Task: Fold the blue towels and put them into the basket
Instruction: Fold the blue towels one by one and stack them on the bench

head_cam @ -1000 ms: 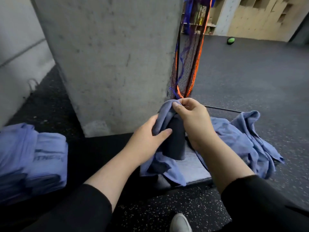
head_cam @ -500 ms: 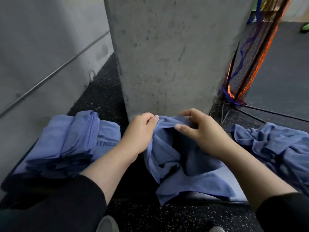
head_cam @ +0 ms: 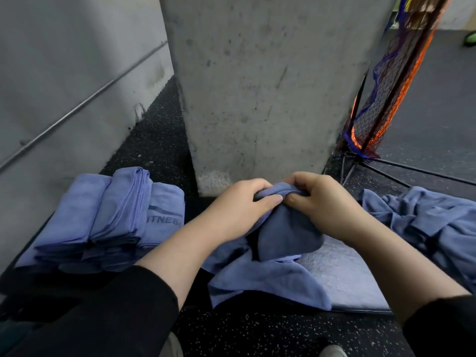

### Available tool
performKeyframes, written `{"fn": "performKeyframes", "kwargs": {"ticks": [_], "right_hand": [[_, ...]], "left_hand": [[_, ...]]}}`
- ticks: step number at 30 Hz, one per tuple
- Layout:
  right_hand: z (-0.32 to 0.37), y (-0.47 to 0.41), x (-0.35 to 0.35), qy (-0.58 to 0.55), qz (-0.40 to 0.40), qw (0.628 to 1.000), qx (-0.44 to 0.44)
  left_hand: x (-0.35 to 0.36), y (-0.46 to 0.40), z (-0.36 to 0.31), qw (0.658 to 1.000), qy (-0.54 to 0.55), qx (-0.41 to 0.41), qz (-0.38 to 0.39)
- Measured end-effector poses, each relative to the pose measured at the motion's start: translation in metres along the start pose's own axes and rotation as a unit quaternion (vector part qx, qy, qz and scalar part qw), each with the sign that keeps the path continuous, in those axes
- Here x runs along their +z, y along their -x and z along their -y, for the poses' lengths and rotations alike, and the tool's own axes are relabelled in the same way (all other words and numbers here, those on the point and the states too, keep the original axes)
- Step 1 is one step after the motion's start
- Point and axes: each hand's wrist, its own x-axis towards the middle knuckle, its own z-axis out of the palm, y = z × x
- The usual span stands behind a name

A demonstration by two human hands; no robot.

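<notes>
Both hands, left hand (head_cam: 239, 210) and right hand (head_cam: 327, 204), pinch the bunched top edge of a blue towel (head_cam: 280, 248) in a closed grip just in front of the concrete pillar (head_cam: 257, 94). Folded towels (head_cam: 103, 217) sit left of the pillar, unfolded ones (head_cam: 425, 222) right. Sliding the hands apart along the hem to find the corners would likely give a square fold.

towel pile (head_cam: 425, 222) cropped right, shoes (head_cam: 333, 351) cropped

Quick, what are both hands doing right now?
Left hand: grips the towel.
Right hand: pinches the same towel.
</notes>
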Motion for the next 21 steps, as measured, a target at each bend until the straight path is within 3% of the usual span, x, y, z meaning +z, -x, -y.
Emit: {"fn": "performKeyframes", "kwargs": {"ticks": [4, 7, 10, 14, 18, 21], "right_hand": [[-0.014, 0.003, -0.010, 0.046, 0.011, 0.998, 0.036], [-0.021, 0.006, -0.016, 0.017, -0.037, 0.998, 0.055], [-0.019, 0.006, -0.015, -0.079, -0.083, 0.992, 0.050], [-0.005, 0.005, -0.006, -0.107, -0.038, 0.993, 0.021], [0.000, 0.002, 0.001, -0.112, -0.061, 0.991, 0.030], [-0.005, 0.003, 0.004, -0.119, -0.065, 0.989, 0.049]], "left_hand": [[-0.009, -0.003, -0.002, 0.997, 0.005, -0.014, -0.072], [-0.021, -0.008, 0.008, 0.987, 0.037, -0.091, -0.127], [-0.020, -0.007, 0.014, 0.993, 0.004, -0.077, -0.088], [-0.003, -0.001, -0.008, 0.993, 0.116, -0.005, -0.015], [0.009, -0.007, -0.016, 0.992, 0.071, -0.034, -0.104], [0.008, -0.012, -0.014, 0.977, 0.151, -0.083, -0.123]]}}
